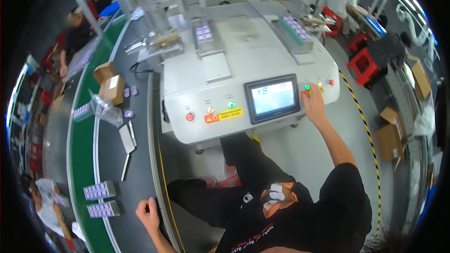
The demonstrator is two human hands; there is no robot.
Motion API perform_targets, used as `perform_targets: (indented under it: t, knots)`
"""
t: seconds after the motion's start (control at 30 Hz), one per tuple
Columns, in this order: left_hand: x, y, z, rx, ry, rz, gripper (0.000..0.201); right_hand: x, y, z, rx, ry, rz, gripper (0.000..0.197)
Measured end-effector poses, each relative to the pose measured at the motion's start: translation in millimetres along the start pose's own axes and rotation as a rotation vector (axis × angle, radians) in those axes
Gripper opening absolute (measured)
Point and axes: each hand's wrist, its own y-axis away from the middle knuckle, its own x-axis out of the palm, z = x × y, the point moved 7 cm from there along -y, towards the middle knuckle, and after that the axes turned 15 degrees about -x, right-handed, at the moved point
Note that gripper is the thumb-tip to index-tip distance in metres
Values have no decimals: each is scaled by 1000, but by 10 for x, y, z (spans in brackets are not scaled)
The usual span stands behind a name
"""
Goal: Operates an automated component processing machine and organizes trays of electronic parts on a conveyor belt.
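My right hand [314, 100] is at the front panel of a white machine [183, 93], its fingers touching or just below a green button [307, 87] beside a lit touchscreen [274, 97]. It holds nothing that I can see. My left hand [148, 213] rests by the edge of the dark bench on the left, fingers curled in and thumb raised, with nothing visible in it. Two grey blocks of purple pieces, an upper block [99, 190] and a lower block [103, 209], lie nearest to it. On the machine sit a left fixture [203, 33] and a right fixture [296, 35], both loaded with purple pieces.
A green conveyor belt [80, 145] runs along the left, with an open cardboard box [111, 89], a plastic bag [107, 110] and loose purple pieces [129, 114] nearby. Red stools [363, 65] and cartons [390, 136] stand at right. Several people work around.
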Motion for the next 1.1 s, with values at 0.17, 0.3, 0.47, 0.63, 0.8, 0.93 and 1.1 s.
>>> perform_targets:
  t: [0.17, 0.3, 0.47, 0.63, 0.8, 0.93, 1.1]
  knots:
    - [111, 26, -213, 35, -42, -47, 22, 192, -540, 1144, -243, -231, 4, 33]
    - [39, 78, -301, 37, -62, -86, 20, 620, -902, 2367, -542, -561, 168, 38]
    - [-73, 67, -379, 11, 62, -249, 13, 983, -905, 3321, -631, -767, 239, 41]
    - [-599, 122, -282, 134, -72, -765, 14, 1178, -577, 3962, -613, -946, 291, 41]
    - [-1164, 78, 527, -237, -24, -1014, 68, 1136, -504, 4670, -728, -1111, 265, 40]
    - [-1149, -178, 787, -344, 654, -766, 75, 1123, -744, 5190, -789, -1153, 157, 38]
    - [-1137, -353, 916, -381, 737, -714, 69, 1276, -668, 5549, -780, -1070, 133, 33]
